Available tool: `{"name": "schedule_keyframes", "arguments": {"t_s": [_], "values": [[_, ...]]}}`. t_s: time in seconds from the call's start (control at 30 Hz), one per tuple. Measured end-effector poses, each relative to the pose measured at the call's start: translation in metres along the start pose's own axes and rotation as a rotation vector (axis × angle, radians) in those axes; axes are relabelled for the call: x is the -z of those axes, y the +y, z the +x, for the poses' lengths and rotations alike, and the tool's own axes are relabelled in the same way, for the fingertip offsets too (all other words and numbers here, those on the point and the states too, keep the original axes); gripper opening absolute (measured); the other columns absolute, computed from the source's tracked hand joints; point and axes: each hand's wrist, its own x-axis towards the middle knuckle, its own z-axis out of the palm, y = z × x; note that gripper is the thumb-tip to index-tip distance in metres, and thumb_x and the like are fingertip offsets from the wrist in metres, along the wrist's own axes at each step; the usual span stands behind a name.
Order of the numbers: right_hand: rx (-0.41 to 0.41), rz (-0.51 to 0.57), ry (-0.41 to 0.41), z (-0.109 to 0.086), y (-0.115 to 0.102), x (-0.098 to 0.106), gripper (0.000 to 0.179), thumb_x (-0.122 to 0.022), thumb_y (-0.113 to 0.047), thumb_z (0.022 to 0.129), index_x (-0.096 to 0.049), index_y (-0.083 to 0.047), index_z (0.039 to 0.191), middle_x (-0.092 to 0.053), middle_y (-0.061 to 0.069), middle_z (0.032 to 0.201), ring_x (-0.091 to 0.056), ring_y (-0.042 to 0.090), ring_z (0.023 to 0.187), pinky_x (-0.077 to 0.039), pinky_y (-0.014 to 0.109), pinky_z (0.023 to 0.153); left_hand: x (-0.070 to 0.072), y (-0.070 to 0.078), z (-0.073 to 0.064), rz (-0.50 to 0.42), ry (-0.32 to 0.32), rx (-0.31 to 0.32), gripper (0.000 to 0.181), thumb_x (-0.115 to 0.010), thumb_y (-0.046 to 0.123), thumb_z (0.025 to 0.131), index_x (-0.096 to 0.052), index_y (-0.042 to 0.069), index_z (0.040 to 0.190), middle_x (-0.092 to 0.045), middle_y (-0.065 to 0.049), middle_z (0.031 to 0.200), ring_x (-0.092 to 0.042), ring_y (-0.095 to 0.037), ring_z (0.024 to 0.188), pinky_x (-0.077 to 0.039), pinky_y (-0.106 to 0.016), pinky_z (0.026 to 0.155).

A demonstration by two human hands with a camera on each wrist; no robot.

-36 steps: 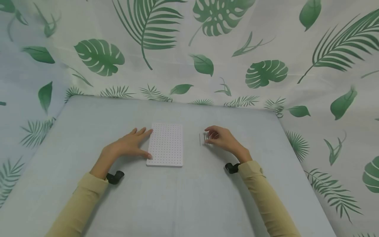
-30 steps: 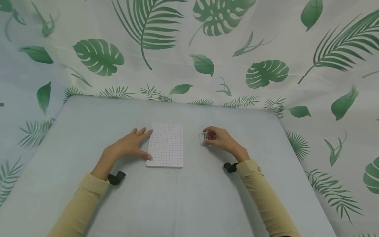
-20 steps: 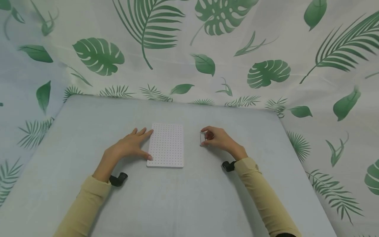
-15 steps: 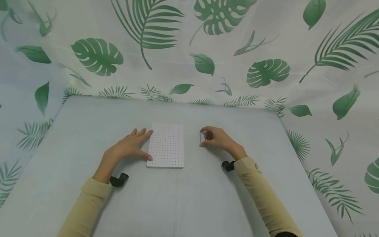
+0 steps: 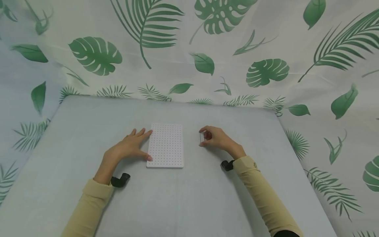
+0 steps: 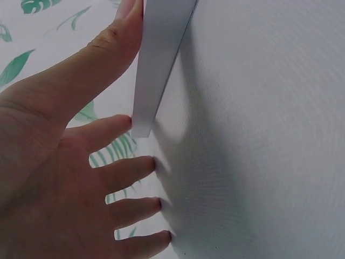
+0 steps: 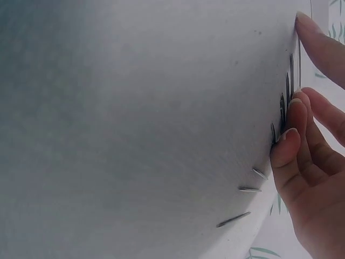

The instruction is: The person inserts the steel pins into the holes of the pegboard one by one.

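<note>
A white board with rows of small holes (image 5: 166, 145) lies flat on the table. My left hand (image 5: 126, 145) is spread at its left side, with thumb and index fingertip on the edge; the left wrist view shows the other fingers resting past its far corner. To the right of the board, my right hand (image 5: 219, 138) has thumb and index fingertip at the two ends of a thin metal pin (image 7: 299, 59). Its other fingers curl in beside several dark metal pins (image 7: 282, 110) on the table.
More short pins, among them one lying slantwise (image 7: 233, 219), are on the table nearer the right wrist. A pale cloth covers the table (image 5: 177, 200). Leaf-printed fabric (image 5: 165, 72) hangs behind and along the sides.
My right hand has slid a little left, over the row of pins, and its thumb and index finger have come to the ends of the leftmost pin. The left hand stays at the board.
</note>
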Motion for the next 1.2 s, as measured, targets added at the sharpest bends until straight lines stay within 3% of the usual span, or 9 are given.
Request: {"name": "schedule_keyframes", "arguments": {"t_s": [0.4, 0.7, 1.2], "values": [[-0.052, 0.010, 0.002, 0.002, 0.001, 0.000, 0.053, -0.088, -0.020, 0.082, -0.062, -0.002, 0.125, -0.065, 0.008, 0.100, -0.061, 0.021, 0.090, -0.052, 0.034, 0.082, 0.002, 0.003, -0.002, 0.001, 0.007, 0.004, 0.112, -0.088, 0.043, 0.078, -0.024, 0.008, 0.164, -0.015, -0.026, 0.169, -0.002, -0.056, 0.154, -0.014, -0.076, 0.119], [-0.031, 0.036, 0.002, 0.001, -0.002, 0.001, 0.045, -0.088, -0.019, 0.083, -0.064, -0.002, 0.118, -0.063, 0.008, 0.096, -0.058, 0.020, 0.085, -0.050, 0.033, 0.078, 0.002, 0.004, -0.003, 0.009, 0.012, -0.007, 0.112, -0.088, 0.044, 0.078, -0.025, 0.007, 0.163, -0.016, -0.027, 0.168, -0.004, -0.057, 0.153, -0.014, -0.075, 0.120], [0.081, -0.017, 0.181, 0.000, -0.009, -0.010, 0.035, -0.080, -0.006, 0.089, -0.062, 0.000, 0.118, -0.074, 0.012, 0.099, -0.068, 0.025, 0.087, -0.055, 0.035, 0.073, 0.003, 0.003, -0.002, 0.005, 0.005, 0.005, 0.112, -0.088, 0.044, 0.079, -0.024, 0.008, 0.164, -0.014, -0.026, 0.169, -0.002, -0.056, 0.154, -0.012, -0.074, 0.121]]}}
